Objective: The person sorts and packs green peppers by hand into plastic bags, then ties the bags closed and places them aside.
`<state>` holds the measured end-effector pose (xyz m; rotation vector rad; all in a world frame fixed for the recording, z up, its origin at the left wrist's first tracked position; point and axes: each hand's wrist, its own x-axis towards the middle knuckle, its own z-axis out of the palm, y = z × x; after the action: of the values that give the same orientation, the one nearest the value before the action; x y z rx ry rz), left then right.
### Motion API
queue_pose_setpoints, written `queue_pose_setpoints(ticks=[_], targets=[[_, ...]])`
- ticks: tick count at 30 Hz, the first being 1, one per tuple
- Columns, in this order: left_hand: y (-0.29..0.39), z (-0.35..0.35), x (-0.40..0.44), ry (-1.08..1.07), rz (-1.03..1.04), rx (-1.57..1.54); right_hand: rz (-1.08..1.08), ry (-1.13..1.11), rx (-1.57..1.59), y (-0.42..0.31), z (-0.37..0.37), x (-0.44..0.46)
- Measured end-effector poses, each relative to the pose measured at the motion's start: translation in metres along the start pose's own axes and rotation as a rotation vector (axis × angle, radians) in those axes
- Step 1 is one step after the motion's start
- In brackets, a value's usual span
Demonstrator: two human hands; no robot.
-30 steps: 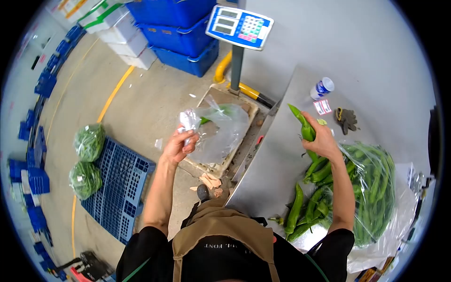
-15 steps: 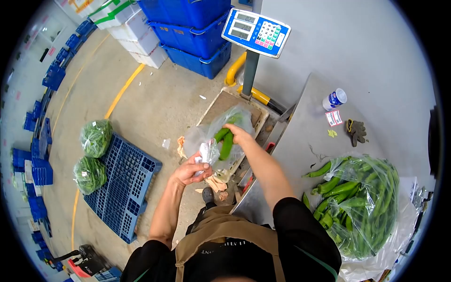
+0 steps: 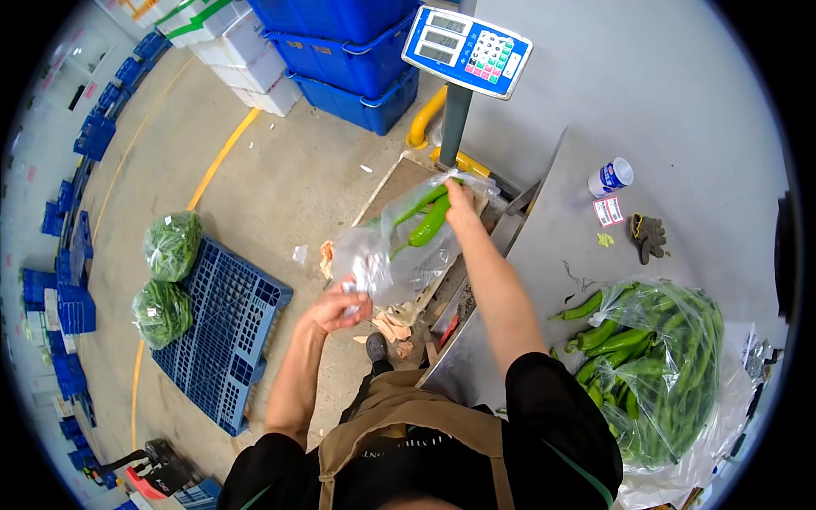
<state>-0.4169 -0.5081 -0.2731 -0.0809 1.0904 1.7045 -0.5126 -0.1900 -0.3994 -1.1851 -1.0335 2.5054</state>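
Clear plastic bag point(image 3: 399, 268) hangs over the scale platform, its gathered edge closed in my left hand point(image 3: 340, 307). Long green peppers point(image 3: 430, 223) show at the bag's far side, where my right hand point(image 3: 460, 202) is closed round their upper ends, partly hidden by the film. A large clear bag of green peppers point(image 3: 676, 374) lies on the metal table point(image 3: 518, 297) to the right, its mouth toward me and loose peppers point(image 3: 612, 340) spilling at its left.
The scale display point(image 3: 467, 51) stands on a post beyond the bag. Blue crates point(image 3: 353, 64) are stacked behind it. A blue pallet point(image 3: 221, 331) with two bagged greens point(image 3: 172, 246) lies left. A cup point(image 3: 610, 177) and glove point(image 3: 648, 238) sit on the table.
My right hand has gone from the table with peppers to the plastic bag, then slightly farther up and right at its far side. My left hand has kept hold of the bag's edge.
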Motion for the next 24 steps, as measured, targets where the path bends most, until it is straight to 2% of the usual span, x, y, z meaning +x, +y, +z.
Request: queue_pose_setpoints(ticks=[2, 3, 5, 6, 8, 10, 11, 13, 14, 15, 16, 17, 18, 19, 20, 22, 24], targets=[[0.013, 0.011, 0.01, -0.09, 0.145, -0.179, -0.221, 0.016, 0.178, 0.036, 0.0, 0.002], [0.02, 0.017, 0.018, -0.134, 0.219, -0.268, -0.213, 0.021, 0.337, 0.051, 0.003, -0.008], [0.029, 0.021, 0.029, -0.12, 0.271, -0.328, -0.16, -0.081, 0.297, 0.101, -0.007, -0.012], [0.034, 0.022, 0.032, -0.132, 0.304, -0.352, 0.056, -0.136, 0.092, 0.103, -0.013, -0.04], [0.051, 0.031, 0.029, -0.127, 0.4, -0.372, 0.159, -0.345, -0.261, 0.137, -0.067, -0.019], [0.057, 0.016, 0.033, -0.104, 0.401, -0.336, 0.183, -0.275, -0.881, 0.154, -0.098, 0.01], [0.057, 0.011, 0.034, -0.057, 0.395, -0.288, 0.156, -0.077, -1.317, 0.145, -0.098, 0.012], [0.049, -0.007, 0.034, 0.048, 0.325, -0.209, -0.066, -0.024, -1.853, 0.106, -0.101, 0.007], [0.046, -0.017, 0.036, 0.131, 0.347, -0.179, -0.249, -0.172, -1.955, 0.055, -0.08, -0.024], [0.039, -0.025, 0.04, 0.201, 0.351, -0.149, -0.269, -0.03, -1.546, 0.04, -0.075, -0.02], [0.044, -0.014, 0.036, 0.224, 0.381, -0.171, -0.171, -0.197, -1.689, 0.001, -0.053, -0.036], [0.042, -0.019, 0.037, 0.239, 0.38, -0.197, -0.097, -0.299, -1.551, -0.033, -0.04, -0.059], [0.037, -0.038, 0.043, 0.157, 0.362, -0.187, -0.595, -0.424, -1.478, -0.035, -0.051, -0.064], [0.034, -0.041, 0.045, 0.056, 0.369, -0.28, -0.867, -0.434, -1.287, -0.054, -0.051, -0.113], [0.033, -0.027, 0.042, 0.052, 0.382, -0.285, -0.74, -0.495, -1.299, -0.093, -0.048, -0.174], [0.029, -0.016, 0.037, -0.018, 0.381, -0.307, -0.917, -0.374, -1.364, -0.115, -0.094, -0.234], [0.023, -0.016, 0.035, -0.056, 0.35, -0.318, -1.14, 0.001, -1.6, -0.125, -0.166, -0.274]])
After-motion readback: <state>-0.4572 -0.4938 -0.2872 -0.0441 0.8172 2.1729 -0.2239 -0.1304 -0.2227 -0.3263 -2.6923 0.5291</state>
